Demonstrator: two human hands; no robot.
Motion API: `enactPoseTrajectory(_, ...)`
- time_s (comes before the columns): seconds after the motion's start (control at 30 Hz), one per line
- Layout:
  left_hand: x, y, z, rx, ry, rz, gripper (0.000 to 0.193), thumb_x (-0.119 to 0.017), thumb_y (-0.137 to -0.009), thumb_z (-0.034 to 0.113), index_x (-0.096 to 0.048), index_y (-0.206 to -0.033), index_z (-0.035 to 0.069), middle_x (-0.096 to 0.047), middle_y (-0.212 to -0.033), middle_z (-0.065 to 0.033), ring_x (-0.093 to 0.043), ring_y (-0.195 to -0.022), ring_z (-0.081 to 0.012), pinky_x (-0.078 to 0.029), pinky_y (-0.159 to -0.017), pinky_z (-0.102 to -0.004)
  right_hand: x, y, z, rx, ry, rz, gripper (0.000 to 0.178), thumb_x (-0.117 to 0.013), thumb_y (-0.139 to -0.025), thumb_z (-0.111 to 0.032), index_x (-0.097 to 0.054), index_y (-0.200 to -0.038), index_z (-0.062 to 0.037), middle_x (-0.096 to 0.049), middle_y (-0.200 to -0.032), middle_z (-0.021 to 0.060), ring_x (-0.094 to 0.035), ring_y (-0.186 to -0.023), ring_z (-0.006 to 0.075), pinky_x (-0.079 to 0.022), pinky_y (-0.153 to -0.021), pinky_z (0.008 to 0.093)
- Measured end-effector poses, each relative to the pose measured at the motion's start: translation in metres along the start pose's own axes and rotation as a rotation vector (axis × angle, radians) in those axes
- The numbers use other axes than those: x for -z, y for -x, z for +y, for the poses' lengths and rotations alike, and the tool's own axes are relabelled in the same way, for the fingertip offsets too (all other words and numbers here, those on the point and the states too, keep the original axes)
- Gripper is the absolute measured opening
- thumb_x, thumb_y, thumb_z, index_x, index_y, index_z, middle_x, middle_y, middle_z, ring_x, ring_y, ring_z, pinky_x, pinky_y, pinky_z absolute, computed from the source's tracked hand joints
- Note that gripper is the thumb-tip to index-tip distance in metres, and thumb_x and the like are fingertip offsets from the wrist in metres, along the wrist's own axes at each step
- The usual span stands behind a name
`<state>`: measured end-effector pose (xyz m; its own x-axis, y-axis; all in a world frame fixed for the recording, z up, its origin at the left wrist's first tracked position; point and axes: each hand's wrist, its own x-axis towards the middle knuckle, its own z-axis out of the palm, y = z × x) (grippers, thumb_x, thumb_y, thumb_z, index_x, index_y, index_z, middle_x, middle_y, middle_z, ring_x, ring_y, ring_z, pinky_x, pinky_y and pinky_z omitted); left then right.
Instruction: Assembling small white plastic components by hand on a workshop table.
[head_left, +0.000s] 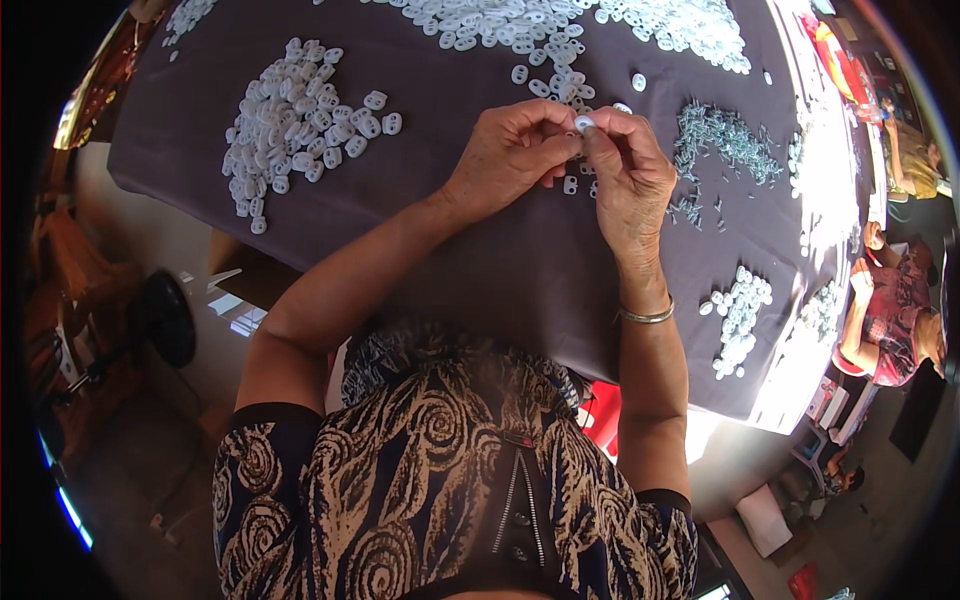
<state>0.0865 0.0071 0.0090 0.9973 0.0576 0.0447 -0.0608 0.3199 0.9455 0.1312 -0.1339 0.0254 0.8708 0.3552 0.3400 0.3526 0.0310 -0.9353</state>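
Swirl-print fabric shirt [390,470] at 6 o'clock, left hand [512,155] and right hand [634,180] pinching small rounded white piece [584,123] in fingers [603,155] at 1 o'clock, slim metallic bits [708,140] heaped at 2 o'clock.

1. Pinched between fingertips of the left hand [508,155] and right hand [632,185]: a small white piece [584,123].
2. Left of the left hand: a heap of white pieces [285,125].
3. Beyond both hands: a larger white heap [490,22].
4. Just right of the right hand: scattered metal pins [722,148].
5. Below those pins, right of the right wrist: a smaller white pile [742,318].
6. Beneath both hands: a dark tablecloth [420,165].
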Motion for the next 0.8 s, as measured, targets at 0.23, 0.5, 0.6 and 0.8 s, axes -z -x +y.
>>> enactPoseTrajectory(0.23,0.0017,-0.0006,0.0021,0.005,-0.028,-0.04,0.013,-0.061,-0.087,0.004,-0.064,-0.1,0.003,-0.059,-0.075,-0.0007,-0.054,-0.061,-0.0067,-0.045,-0.052,-0.021,0.0011,0.0,0.0023,-0.163,-0.227,-0.005,0.009,-0.06,-0.088,0.0,-0.063,-0.097,-0.0013,-0.061,-0.09,0.0003,-0.057,-0.083,0.0075,-0.049,-0.074,0.0221)
enactPoseTrajectory(0.5,0.0011,-0.0017,0.0036,0.009,-0.044,-0.041,0.01,-0.062,-0.087,0.005,-0.065,-0.096,0.003,-0.06,-0.076,-0.0007,-0.054,-0.061,-0.0067,-0.045,-0.051,-0.0214,0.0015,-0.0008,-0.0011,-0.21,-0.285,-0.026,0.01,-0.061,-0.087,-0.001,-0.065,-0.096,-0.0012,-0.061,-0.087,-0.0008,-0.049,-0.068,0.0062,-0.042,-0.062,0.0196)
enactPoseTrajectory(0.6,0.0,-0.0012,0.0056,0.033,-0.047,-0.032,0.008,-0.062,-0.087,0.005,-0.065,-0.094,0.003,-0.06,-0.076,-0.0008,-0.054,-0.061,-0.0067,-0.044,-0.051,-0.0212,0.001,-0.0006,-0.0008,-0.187,-0.271,-0.026,0.011,-0.061,-0.087,-0.001,-0.065,-0.097,-0.0009,-0.061,-0.087,-0.0008,-0.047,-0.067,0.0061,-0.041,-0.061,0.0192)
enactPoseTrajectory(0.8,0.0016,0.0,0.0077,0.003,-0.027,-0.012,0.007,-0.061,-0.087,0.006,-0.064,-0.093,0.003,-0.059,-0.073,-0.0013,-0.054,-0.061,-0.007,-0.044,-0.052,-0.0218,0.0049,-0.0008,0.0031,-0.182,-0.244,-0.008,0.012,-0.06,-0.087,0.0,-0.065,-0.098,0.0,-0.061,-0.089,0.0007,-0.048,-0.068,0.0063,-0.041,-0.062,0.0191)
